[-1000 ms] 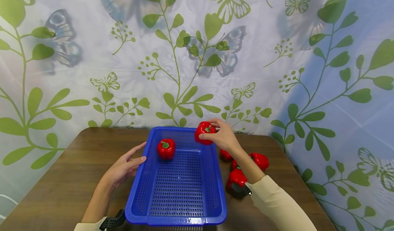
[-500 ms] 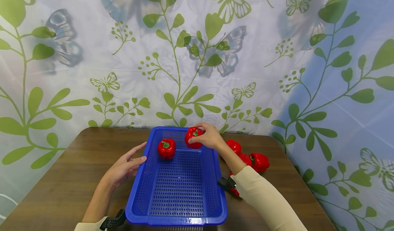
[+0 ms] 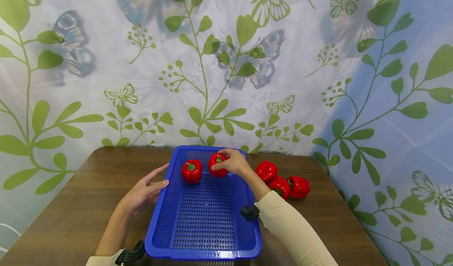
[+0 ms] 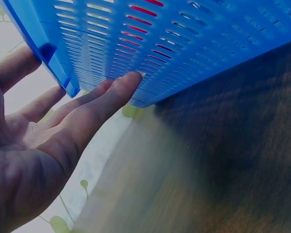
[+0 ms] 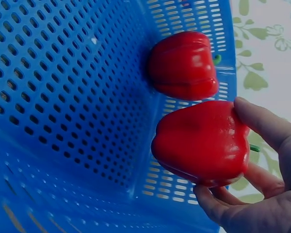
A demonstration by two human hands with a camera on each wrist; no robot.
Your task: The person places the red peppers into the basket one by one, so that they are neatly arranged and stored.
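Observation:
A blue perforated plastic basket [image 3: 203, 254] stands on the wooden table. My right hand [image 3: 233, 161] pinches a red bell pepper [image 5: 203, 143] by its stem end, thumb on one side and fingers on the other, inside the basket's far right part. Beside it another red bell pepper [image 3: 192, 171] sits upright in the far left corner, green stem up. My left hand [image 3: 141, 193] is at the basket's left side, fingers extended. In the left wrist view, the left fingertips [image 4: 131, 80] touch the slotted wall from outside.
Right of the basket, several red bell peppers [image 3: 299, 186] lie grouped on the wooden table [image 3: 81, 203], partly behind the right forearm. A patterned curtain [image 3: 226, 61] with leaves and butterflies hangs along the table's back edge.
My right hand has carried its bell pepper left and down, from over the basket's right rim to inside, next to the other one. The left hand has stayed in place.

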